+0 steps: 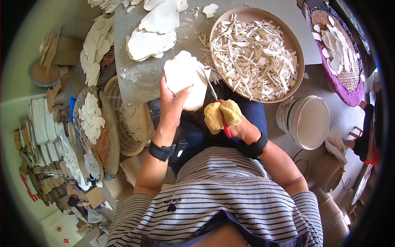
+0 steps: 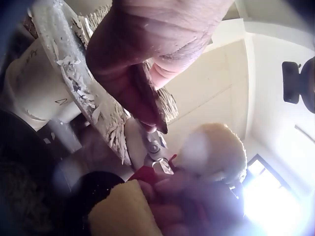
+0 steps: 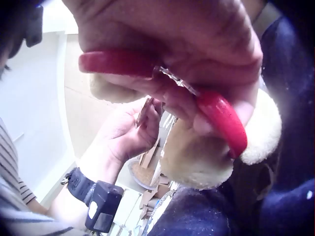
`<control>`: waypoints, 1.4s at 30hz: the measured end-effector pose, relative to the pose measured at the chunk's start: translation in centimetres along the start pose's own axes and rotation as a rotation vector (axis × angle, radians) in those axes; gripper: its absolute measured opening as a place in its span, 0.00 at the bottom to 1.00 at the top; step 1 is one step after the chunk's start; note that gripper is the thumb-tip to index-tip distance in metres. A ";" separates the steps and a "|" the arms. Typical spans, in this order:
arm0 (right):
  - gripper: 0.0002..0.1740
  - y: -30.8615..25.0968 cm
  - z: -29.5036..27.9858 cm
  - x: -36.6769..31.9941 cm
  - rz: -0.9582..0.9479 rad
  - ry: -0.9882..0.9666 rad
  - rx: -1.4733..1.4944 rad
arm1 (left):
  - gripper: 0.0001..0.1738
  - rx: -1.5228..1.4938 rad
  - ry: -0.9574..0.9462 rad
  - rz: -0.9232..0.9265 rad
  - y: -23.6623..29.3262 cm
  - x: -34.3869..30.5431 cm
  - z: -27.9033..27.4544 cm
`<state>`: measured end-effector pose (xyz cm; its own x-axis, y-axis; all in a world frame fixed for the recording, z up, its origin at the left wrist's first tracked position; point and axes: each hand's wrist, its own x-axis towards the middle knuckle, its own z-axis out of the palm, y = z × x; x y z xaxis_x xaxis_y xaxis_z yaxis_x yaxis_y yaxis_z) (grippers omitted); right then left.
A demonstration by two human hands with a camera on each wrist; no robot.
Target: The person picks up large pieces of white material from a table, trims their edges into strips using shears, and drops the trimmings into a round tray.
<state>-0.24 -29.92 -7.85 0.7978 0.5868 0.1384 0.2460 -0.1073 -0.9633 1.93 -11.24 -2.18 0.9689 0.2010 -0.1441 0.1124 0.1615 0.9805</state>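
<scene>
In the head view my left hand (image 1: 172, 106) grips a flat white slab (image 1: 187, 78) with a ragged edge, thumb on top and fingers beneath. My right hand (image 1: 243, 128) holds spring-loaded shears (image 1: 210, 84), whose red handles (image 3: 221, 120) show in the right wrist view. Yellow sponge pads (image 1: 213, 117) are around the fingers and handles. The blades lie along the slab's right edge, in front of my lap. From the left wrist view, the slab appears edge-on as a thin dark strip, near the shears' pivot (image 2: 153, 146).
A round tray (image 1: 247, 15) heaped with white strips (image 1: 259, 57) stands on the metal table (image 1: 135, 82). More slabs (image 1: 152, 43) are stacked at its left. Right of my lap stands a white bucket (image 1: 287, 117). Baskets with white pieces (image 1: 92, 115) flank the table on both sides.
</scene>
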 end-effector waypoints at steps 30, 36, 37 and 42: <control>0.16 -0.5 -0.9 0.2 0.173 -0.088 0.105 | 0.17 -0.266 -0.121 -0.248 1.5 0.6 -3.4; 0.13 -1.0 -0.1 -0.4 0.116 -0.102 0.427 | 0.12 0.226 -0.061 0.302 2.3 2.7 -5.5; 0.13 -1.2 -0.1 -0.2 0.037 -0.086 0.326 | 0.11 0.581 -0.020 0.535 2.3 3.1 -5.7; 0.21 -1.7 -0.6 0.6 0.068 -0.227 0.214 | 0.11 0.864 0.036 0.791 2.9 2.8 -5.3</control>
<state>0.14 -29.92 -5.96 0.6595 0.7507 0.0399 0.0556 0.0043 -0.9984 3.80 -5.12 -0.49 0.8306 -0.0193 0.5566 -0.3934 -0.7278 0.5617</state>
